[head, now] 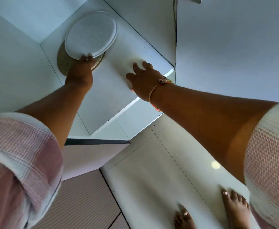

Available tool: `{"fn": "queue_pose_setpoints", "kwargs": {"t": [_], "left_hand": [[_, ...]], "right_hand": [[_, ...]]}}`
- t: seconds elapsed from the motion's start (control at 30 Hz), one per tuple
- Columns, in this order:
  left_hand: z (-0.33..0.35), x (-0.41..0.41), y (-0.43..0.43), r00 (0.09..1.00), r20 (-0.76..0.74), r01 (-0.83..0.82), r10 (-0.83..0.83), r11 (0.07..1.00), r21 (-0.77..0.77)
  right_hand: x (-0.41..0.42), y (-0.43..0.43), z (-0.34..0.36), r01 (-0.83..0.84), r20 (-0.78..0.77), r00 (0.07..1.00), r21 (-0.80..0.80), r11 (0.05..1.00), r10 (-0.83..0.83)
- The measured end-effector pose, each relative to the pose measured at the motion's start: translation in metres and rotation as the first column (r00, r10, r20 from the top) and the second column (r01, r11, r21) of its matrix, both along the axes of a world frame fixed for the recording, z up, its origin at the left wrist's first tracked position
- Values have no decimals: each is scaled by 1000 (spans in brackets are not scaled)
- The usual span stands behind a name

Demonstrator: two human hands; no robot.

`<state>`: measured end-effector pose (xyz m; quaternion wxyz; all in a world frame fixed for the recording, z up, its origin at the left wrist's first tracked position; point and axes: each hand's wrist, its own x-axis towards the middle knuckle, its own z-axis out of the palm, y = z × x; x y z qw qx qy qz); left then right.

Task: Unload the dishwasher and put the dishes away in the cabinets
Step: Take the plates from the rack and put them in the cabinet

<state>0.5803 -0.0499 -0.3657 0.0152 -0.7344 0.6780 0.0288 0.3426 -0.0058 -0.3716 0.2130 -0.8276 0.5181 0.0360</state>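
A white round plate (91, 34) sits on a woven brown mat (62, 63) at the back left of a white cabinet shelf (127, 52). My left hand (81, 71) grips the plate's near rim, fingers curled over the edge. My right hand (143, 78), with string bracelets at the wrist, hovers over or rests on the bare shelf to the right of the plate, fingers spread and holding nothing.
The open white cabinet door (234, 47) stands at the right. A lower cabinet edge (96, 142) and ribbed pink fronts (86, 200) lie below left. My bare feet (218, 214) stand on a glossy tiled floor (160, 171).
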Motion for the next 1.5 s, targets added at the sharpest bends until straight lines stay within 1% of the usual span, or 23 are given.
{"fn": "queue_pose_setpoints", "kwargs": {"t": [0.07,0.13,0.2,0.27,0.33,0.4,0.47,0.57,0.63,0.7,0.9,1.07,1.2,1.3,1.5], "left_hand": [[3,4,-2,999,53,-5,2,998,58],[3,5,3,998,60,-14,8,995,98],[0,-3,16,999,42,8,-11,997,72],[-1,-23,42,1000,-18,2,-1,999,40],[-1,-48,80,993,-109,-34,40,998,53],[0,-69,120,983,-169,-50,70,992,119],[1,-83,159,982,-173,-46,81,979,198],[12,-107,214,964,-232,-55,133,947,316],[30,-129,246,941,-289,-69,176,936,345],[48,-152,273,926,-329,-60,183,934,351],[118,-225,357,891,-390,-30,232,888,460],[165,-284,422,863,-449,28,233,864,503],[194,-345,455,833,-500,83,238,840,537],[214,-402,473,816,-528,121,237,822,556],[262,-515,477,742,-627,174,237,835,522]], "right_hand": [[-1,0,-3,-1,1,1000,-19,1000,1],[-2,-1,-5,1,16,1000,-19,1000,-1],[-1,-7,-9,2,31,1000,20,1000,-3],[0,-12,-12,-41,-10,999,53,998,42],[-4,-11,-5,-72,-52,996,79,994,76],[-12,4,11,-103,-97,989,105,989,113],[-22,34,30,-110,-96,987,148,983,125],[-39,90,42,-4,-21,1000,295,956,10],[-58,127,49,62,19,997,359,931,-74],[-78,164,62,136,50,984,392,910,-169],[-135,272,122,262,47,945,479,838,-322],[-200,347,163,314,-8,931,525,791,-364],[-266,389,186,362,-48,915,539,761,-401],[-324,412,204,419,-52,883,541,730,-467],[-433,434,238,535,0,784,507,676,-620]]}}
